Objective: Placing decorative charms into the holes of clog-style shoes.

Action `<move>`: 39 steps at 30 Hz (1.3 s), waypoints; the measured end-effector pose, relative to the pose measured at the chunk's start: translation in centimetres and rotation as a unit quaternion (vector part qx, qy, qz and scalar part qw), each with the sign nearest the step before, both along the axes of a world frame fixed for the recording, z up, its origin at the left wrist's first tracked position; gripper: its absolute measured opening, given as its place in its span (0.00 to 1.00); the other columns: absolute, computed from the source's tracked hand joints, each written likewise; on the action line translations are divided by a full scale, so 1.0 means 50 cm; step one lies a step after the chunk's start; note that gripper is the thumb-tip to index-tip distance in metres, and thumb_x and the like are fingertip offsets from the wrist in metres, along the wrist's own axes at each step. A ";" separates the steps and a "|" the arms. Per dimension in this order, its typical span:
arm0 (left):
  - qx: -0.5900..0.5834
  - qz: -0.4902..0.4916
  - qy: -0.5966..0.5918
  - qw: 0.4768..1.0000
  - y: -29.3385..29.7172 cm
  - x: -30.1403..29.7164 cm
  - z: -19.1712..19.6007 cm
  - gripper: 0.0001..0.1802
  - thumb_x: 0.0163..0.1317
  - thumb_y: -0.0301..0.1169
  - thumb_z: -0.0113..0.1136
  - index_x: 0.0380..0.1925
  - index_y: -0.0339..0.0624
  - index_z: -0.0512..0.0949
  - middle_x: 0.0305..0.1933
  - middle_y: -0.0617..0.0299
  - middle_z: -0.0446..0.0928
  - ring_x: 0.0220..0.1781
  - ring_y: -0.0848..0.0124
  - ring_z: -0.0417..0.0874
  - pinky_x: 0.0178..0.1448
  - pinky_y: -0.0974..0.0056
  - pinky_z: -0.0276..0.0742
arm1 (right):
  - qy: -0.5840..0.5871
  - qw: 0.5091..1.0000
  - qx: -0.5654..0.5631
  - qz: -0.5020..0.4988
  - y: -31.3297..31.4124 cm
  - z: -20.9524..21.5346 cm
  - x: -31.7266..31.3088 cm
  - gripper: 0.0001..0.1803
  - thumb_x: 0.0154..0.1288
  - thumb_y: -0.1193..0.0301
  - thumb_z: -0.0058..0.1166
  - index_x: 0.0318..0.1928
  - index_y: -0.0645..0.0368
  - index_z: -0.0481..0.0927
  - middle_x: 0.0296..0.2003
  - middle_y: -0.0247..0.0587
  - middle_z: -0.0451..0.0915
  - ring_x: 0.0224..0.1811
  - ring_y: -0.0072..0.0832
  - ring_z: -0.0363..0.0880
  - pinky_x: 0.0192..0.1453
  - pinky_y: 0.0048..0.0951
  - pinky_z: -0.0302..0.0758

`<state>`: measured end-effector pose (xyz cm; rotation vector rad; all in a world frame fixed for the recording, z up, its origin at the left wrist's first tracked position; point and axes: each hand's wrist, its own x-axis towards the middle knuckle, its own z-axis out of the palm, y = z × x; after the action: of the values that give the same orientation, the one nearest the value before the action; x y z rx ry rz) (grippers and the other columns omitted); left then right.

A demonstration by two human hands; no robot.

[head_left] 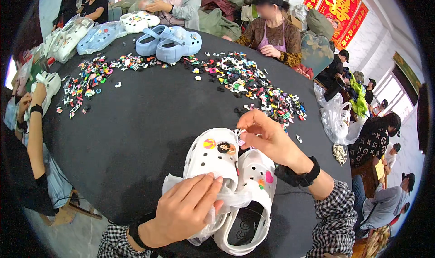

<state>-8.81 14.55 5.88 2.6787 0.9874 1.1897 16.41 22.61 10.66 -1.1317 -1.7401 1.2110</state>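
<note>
Two white clogs point(231, 185) lay side by side on the black tabletop point(149, 117), toes pointing away from the person, one hand at each end.

Head view: the left hand point(183, 210) rested on the heel end of the left clog, fingers point(204, 185) clenched on a crumpled clear plastic bag point(226, 198) spread across both clogs. The right hand point(267, 135) hovered at the toe end, between the two toes, its fingers pinched on a small pale charm point(241, 136), too small to tell its shape. The right hand was the nearer to the toe holes; the long axis of each clog ran from the person's lap toward the table's middle. Charms already sat on both uppers. A loose heap of coloured charms point(253, 83) lay beyond the right hand, well apart from the clogs; a blue pair of clogs point(170, 42) stood at the far edge.
</note>
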 end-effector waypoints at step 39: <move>-0.087 -0.036 0.037 0.995 0.021 -0.002 0.018 0.32 0.51 0.29 0.67 0.60 0.40 0.78 0.62 0.58 0.77 0.59 0.56 0.75 0.63 0.49 0.68 | -0.435 0.729 0.479 0.221 0.069 -0.015 -0.052 0.09 0.66 0.66 0.58 0.35 0.58 0.76 0.32 0.39 0.77 0.38 0.35 0.81 0.38 0.37 0.81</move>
<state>-8.90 15.61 6.78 2.6138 0.9464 0.9488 13.81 26.04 9.93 -0.6067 -2.9138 -0.2761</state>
